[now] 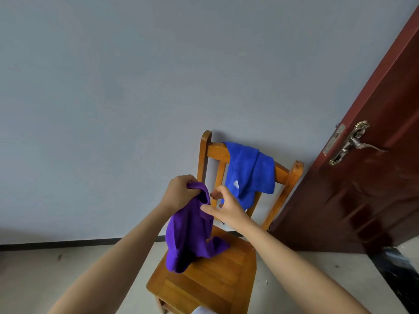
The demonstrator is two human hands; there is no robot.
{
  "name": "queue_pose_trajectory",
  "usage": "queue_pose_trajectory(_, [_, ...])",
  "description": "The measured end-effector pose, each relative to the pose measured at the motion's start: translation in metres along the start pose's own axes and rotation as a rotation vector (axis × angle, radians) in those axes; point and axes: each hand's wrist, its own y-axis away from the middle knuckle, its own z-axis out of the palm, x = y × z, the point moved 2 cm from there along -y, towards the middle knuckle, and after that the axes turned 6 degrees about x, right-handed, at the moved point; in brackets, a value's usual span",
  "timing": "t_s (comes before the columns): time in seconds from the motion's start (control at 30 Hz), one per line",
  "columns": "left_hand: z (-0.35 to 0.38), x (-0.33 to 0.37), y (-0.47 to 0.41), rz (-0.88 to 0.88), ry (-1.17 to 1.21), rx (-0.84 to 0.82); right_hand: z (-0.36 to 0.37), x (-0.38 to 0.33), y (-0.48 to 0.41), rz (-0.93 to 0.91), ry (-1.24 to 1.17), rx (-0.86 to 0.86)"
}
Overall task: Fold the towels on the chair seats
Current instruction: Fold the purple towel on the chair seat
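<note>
**Purple towel lifted, fold not yet begun**

The left hand point(180, 191) has its fingers clamped on a bunched top edge of the purple towel point(190, 241), which hangs crumpled from the grip. Its lower end trails onto the chair point(217, 275) seat at 6 o'clock from the hands. The right hand point(229, 210) is at 3 o'clock of the left, its thumb point(207, 209) touching the cloth. Its fingers are curved and apart, gripping nothing.

This looks like the opening step: finding corners so the towel can be spread. The next move likely calls for the right hand to pinch an edge near the left grip and slide along it to a second corner. The cloth then has to be drawn taut and laid flat on the seat. It is limp and will probably sag and twist if held at one point only.

The blue towel point(249, 168) is draped over the chair back at 1 o'clock from the hands, not folded. It carries a small white label point(236, 184); no writing on it can be read. No brands show on the door point(362, 189) at 3 o'clock or on its handle point(350, 143)
</note>
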Motion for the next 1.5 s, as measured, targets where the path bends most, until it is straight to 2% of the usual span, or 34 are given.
queue_pose_trajectory(0.13, [0.0,-0.001,0.0,-0.013,-0.089,-0.025,0.006,-0.005,0.003,-0.076,0.049,0.132])
queue_pose_trajectory(0.23, [0.001,-0.001,0.002,-0.002,-0.115,-0.037,0.001,0.002,-0.001,-0.015,0.148,0.222])
queue_pose_trajectory(0.37, [0.0,-0.002,0.004,-0.026,-0.108,-0.012,0.001,0.0,0.005,-0.03,0.126,0.208])
queue_pose_trajectory(0.53, [0.0,0.001,0.005,-0.014,-0.095,-0.029,0.01,-0.003,-0.002,0.019,0.372,0.178])
queue_pose_trajectory(0.73, [-0.006,-0.028,0.017,-0.058,-0.149,-0.074,-0.031,-0.004,-0.015,0.028,0.358,0.276])
queue_pose_trajectory(0.83, [-0.006,-0.056,0.026,-0.167,-0.098,-0.126,-0.06,-0.019,-0.023,-0.016,0.265,0.416])
queue_pose_trajectory(0.93, [-0.011,-0.073,0.027,-0.21,-0.091,-0.062,-0.086,-0.028,-0.032,-0.006,0.027,0.559])
queue_pose_trajectory(1.17, [-0.041,-0.075,0.007,-0.175,-0.049,0.198,-0.114,-0.043,-0.046,-0.039,-0.062,0.584])
queue_pose_trajectory(1.3, [-0.068,-0.056,-0.013,-0.05,0.104,0.369,-0.128,-0.047,-0.059,0.067,-0.375,0.653])
queue_pose_trajectory(1.4, [-0.085,-0.036,-0.027,0.047,0.239,0.431,-0.135,-0.053,-0.067,0.141,-0.604,0.685])
queue_pose_trajectory(1.47, [-0.094,-0.027,-0.036,0.124,0.221,0.418,-0.138,-0.057,-0.073,0.162,-0.701,0.7])
queue_pose_trajectory(1.5, [-0.098,-0.025,-0.042,0.189,0.14,0.393,-0.141,-0.058,-0.075,0.164,-0.741,0.712])
